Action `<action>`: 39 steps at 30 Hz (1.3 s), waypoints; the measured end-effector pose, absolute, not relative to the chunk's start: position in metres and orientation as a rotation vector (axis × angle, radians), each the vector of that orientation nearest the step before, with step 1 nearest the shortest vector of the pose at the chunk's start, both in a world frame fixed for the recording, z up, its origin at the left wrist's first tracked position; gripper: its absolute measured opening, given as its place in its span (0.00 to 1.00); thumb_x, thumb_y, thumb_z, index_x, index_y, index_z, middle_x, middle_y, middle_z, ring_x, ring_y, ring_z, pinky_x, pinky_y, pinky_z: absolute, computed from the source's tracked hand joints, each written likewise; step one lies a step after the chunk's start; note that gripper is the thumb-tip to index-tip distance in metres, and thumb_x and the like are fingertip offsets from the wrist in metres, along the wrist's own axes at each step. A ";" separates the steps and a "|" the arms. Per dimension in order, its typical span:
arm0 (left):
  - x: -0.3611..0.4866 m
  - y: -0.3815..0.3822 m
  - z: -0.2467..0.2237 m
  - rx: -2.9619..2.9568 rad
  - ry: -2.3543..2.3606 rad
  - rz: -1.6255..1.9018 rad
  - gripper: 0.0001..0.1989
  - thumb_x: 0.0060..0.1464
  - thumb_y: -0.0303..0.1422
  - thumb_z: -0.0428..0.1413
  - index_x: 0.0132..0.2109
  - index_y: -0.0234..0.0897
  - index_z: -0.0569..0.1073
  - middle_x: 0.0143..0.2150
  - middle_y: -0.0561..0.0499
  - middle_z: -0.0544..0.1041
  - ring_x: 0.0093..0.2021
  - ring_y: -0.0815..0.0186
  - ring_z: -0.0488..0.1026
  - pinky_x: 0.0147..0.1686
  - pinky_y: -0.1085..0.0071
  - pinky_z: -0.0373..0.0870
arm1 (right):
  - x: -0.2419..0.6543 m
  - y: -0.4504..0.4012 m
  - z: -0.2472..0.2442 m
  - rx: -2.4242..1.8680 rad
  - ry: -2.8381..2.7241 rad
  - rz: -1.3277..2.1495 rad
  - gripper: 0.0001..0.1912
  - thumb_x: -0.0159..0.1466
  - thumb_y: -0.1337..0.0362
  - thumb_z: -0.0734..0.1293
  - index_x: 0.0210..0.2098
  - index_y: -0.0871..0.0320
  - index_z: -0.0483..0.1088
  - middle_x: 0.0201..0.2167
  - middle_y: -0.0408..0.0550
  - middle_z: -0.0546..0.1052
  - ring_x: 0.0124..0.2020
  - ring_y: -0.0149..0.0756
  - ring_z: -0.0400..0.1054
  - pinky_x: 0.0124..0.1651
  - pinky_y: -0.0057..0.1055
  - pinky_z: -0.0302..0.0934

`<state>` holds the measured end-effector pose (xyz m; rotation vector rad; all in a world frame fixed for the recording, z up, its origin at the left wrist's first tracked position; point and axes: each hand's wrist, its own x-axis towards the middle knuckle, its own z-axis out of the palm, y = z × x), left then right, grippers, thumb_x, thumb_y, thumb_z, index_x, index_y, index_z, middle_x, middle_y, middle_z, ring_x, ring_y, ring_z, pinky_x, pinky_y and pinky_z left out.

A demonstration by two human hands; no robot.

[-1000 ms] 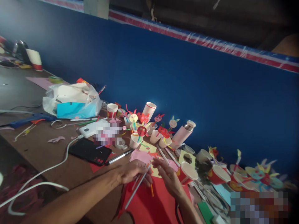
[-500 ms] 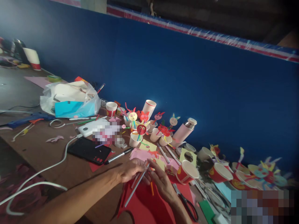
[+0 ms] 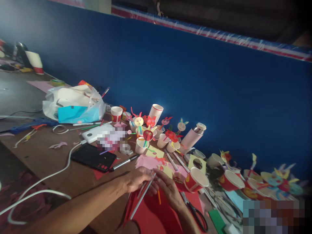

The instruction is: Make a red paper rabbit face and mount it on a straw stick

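In the head view both my hands meet low in the middle, over a sheet of red paper. My left hand is closed, with thumb and fingers pinching a thin whitish straw that slants down toward me. My right hand is closed from the other side, its fingertips at the straw's upper end. A thin orange stick shows below the right fingers; whether they grip it is hidden. Black-handled scissors lie beside my right wrist. A marker lies beyond my left hand.
Paper cups with paper-face figures stand along the wall near a pink thermos. A red cup is right of my hands. On the left lie a black phone, a white power bank, a cable and a plastic bag.
Both hands stay together on the straw with only a slight shift of the fingers at its upper end. The whole view has moved very slightly.
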<state>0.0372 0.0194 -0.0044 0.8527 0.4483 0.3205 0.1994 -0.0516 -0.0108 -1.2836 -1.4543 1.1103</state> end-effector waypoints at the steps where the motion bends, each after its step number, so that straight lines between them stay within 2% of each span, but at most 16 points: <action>1: 0.037 0.019 -0.005 0.849 0.444 0.317 0.14 0.45 0.37 0.57 0.33 0.26 0.70 0.27 0.41 0.76 0.25 0.62 0.74 0.30 0.66 0.67 | 0.199 -0.052 -0.011 -1.278 -1.449 1.115 0.18 0.62 0.57 0.61 0.51 0.52 0.66 0.46 0.47 0.73 0.49 0.39 0.65 0.54 0.37 0.55; 17: 0.037 0.018 -0.010 0.838 0.443 0.332 0.13 0.45 0.36 0.57 0.32 0.26 0.70 0.25 0.41 0.76 0.23 0.64 0.73 0.26 0.69 0.67 | 0.193 -0.054 -0.011 -1.318 -1.376 1.109 0.19 0.60 0.55 0.63 0.49 0.53 0.68 0.39 0.46 0.76 0.44 0.40 0.68 0.49 0.36 0.60; 24: 0.037 0.019 -0.006 0.881 0.459 0.332 0.13 0.44 0.36 0.57 0.31 0.26 0.71 0.24 0.41 0.76 0.20 0.66 0.71 0.24 0.70 0.66 | 0.189 -0.054 -0.007 -1.343 -1.354 1.098 0.21 0.59 0.53 0.63 0.48 0.55 0.68 0.45 0.48 0.74 0.45 0.42 0.67 0.49 0.38 0.60; 31: 0.034 0.019 -0.002 0.956 0.439 0.375 0.14 0.44 0.37 0.57 0.31 0.27 0.71 0.25 0.42 0.76 0.24 0.64 0.73 0.27 0.69 0.67 | 0.186 -0.054 -0.007 -1.282 -1.316 1.016 0.25 0.60 0.52 0.62 0.55 0.51 0.61 0.43 0.48 0.74 0.46 0.42 0.67 0.49 0.39 0.61; 35: 0.027 0.023 0.008 1.007 0.481 0.410 0.16 0.47 0.41 0.55 0.34 0.29 0.70 0.26 0.43 0.77 0.23 0.65 0.73 0.28 0.69 0.66 | 0.195 -0.043 -0.010 -1.364 -1.265 0.916 0.23 0.59 0.54 0.62 0.51 0.57 0.64 0.45 0.53 0.74 0.44 0.43 0.68 0.42 0.36 0.65; 37: 0.022 0.030 0.014 1.079 0.517 0.506 0.18 0.48 0.43 0.54 0.34 0.28 0.70 0.28 0.43 0.76 0.25 0.65 0.73 0.29 0.70 0.66 | 0.201 -0.032 -0.010 -1.460 -1.263 0.838 0.23 0.59 0.54 0.62 0.49 0.60 0.66 0.43 0.56 0.74 0.41 0.43 0.70 0.37 0.36 0.66; 39: 0.018 0.039 0.021 1.168 0.567 0.652 0.18 0.49 0.44 0.54 0.33 0.28 0.69 0.30 0.43 0.76 0.26 0.65 0.74 0.30 0.71 0.66 | 0.207 -0.017 -0.010 -1.530 -1.315 0.724 0.23 0.59 0.55 0.61 0.49 0.62 0.66 0.43 0.57 0.75 0.40 0.43 0.70 0.37 0.37 0.66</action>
